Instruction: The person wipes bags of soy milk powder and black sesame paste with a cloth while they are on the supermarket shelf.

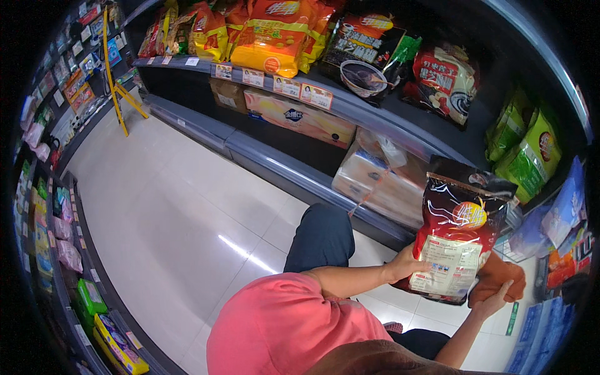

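My left hand point(407, 266) grips the lower left edge of a shiny black and red food bag point(452, 234), held up with its printed back panel facing me. In my right hand point(493, 300) is a bunched orange-brown cloth point(504, 277), which lies beside and partly behind the bag's lower right edge. Whether the cloth touches the bag cannot be told. On the shelf beyond lie a red and white sesame food bag point(443, 84) and a black bag with a bowl picture point(363, 56). Green bags point(529, 154) lean at the right.
Orange and yellow bags point(272, 37) line the shelf, above a carton point(300, 117) and plastic-wrapped packs point(379, 178). A yellow stand point(112, 79) is on the aisle floor point(178, 211) at the far left. Another stocked shelf point(101, 262) curves along the left; blue packs point(543, 333) stand lower right.
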The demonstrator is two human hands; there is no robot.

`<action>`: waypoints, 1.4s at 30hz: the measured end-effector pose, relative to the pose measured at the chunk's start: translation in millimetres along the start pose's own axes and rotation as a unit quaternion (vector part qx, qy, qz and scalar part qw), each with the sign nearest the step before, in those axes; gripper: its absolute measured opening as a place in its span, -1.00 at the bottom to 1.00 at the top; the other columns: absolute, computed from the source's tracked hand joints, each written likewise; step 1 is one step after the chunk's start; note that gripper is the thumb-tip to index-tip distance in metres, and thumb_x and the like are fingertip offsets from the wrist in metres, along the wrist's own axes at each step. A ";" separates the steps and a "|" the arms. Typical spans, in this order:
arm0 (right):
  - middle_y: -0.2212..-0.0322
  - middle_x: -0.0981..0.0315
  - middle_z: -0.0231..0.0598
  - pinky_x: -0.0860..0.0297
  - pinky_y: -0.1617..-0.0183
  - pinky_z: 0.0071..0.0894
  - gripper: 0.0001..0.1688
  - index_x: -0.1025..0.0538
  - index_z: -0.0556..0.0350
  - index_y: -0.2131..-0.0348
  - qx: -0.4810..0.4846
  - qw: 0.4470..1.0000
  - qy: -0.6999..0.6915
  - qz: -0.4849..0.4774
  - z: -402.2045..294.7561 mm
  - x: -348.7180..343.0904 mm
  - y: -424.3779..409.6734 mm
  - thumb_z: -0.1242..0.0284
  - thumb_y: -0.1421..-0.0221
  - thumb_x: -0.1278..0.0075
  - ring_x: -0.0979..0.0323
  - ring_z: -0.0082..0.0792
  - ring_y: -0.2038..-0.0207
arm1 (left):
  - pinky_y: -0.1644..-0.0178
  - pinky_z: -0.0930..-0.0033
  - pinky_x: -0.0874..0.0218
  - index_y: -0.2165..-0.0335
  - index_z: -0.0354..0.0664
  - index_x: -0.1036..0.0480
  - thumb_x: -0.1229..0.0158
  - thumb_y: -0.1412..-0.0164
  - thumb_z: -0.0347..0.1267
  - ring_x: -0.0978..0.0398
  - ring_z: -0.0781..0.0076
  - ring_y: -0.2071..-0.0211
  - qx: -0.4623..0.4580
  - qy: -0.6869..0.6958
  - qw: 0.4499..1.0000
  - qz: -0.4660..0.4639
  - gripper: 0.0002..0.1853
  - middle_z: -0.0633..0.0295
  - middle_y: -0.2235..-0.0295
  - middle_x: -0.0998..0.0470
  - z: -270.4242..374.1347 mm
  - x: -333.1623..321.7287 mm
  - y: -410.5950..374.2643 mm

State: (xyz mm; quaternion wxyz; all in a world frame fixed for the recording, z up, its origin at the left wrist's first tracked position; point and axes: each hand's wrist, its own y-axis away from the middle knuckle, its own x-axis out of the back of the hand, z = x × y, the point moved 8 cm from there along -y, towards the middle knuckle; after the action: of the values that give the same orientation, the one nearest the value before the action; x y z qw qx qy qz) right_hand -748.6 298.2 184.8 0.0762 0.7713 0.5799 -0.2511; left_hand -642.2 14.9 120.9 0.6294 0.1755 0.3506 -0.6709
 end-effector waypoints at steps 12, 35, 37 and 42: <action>0.14 -0.32 -0.04 -0.01 -0.12 -0.04 -0.53 -0.37 0.17 0.13 0.373 0.673 0.524 -0.365 17.2 -69.9 95.2 0.36 0.07 0.03 -0.23 -0.09 0.00 | -0.08 0.33 -0.06 -0.03 -0.28 -0.13 -0.12 0.02 -0.55 -0.28 0.44 0.05 -0.032 -0.103 0.994 -0.016 -0.40 0.17 0.07 -0.34 -42.8 -41.6 -6.0; 0.34 -0.34 -0.29 -0.20 0.21 -0.53 -0.68 -0.40 0.16 0.19 -0.039 0.917 0.381 -0.107 -14.5 63.1 2.8 0.36 -0.07 0.08 -0.28 -0.53 0.29 | -0.04 0.32 -0.12 -0.01 -0.35 -0.14 -0.07 0.03 -0.61 -0.33 0.33 0.08 0.073 -0.023 0.997 0.000 -0.43 0.09 0.07 -0.33 -86.0 -80.3 -53.2; 0.45 -0.33 -0.34 -0.24 0.34 -0.61 -0.63 -0.39 0.26 0.20 -0.110 0.949 0.295 -0.025 -6.3 88.1 -0.4 0.31 -0.11 0.09 -0.26 -0.62 0.41 | -0.04 0.33 -0.12 0.00 -0.36 -0.14 -0.07 0.03 -0.61 -0.33 0.34 0.09 0.067 -0.039 0.997 -0.025 -0.44 0.09 0.08 -0.34 -88.6 -86.8 -55.6; 0.33 -0.35 -0.33 -0.24 0.21 -0.57 -0.61 -0.38 0.28 0.16 -0.013 0.963 0.218 0.155 -27.2 117.2 -2.3 0.33 -0.11 0.11 -0.29 -0.54 0.30 | 0.00 0.40 -0.13 0.08 -0.37 -0.25 -0.09 0.01 -0.62 -0.34 0.41 0.13 0.059 -0.112 0.991 -0.032 -0.55 0.15 0.13 -0.38 -100.4 -92.1 -53.3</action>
State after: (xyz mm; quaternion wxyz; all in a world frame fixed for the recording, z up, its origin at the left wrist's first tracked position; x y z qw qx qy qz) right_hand -718.9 410.4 152.9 -0.0043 0.8869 0.4588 -0.0542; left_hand -701.0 148.7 127.0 0.6317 0.1253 0.2429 -0.7254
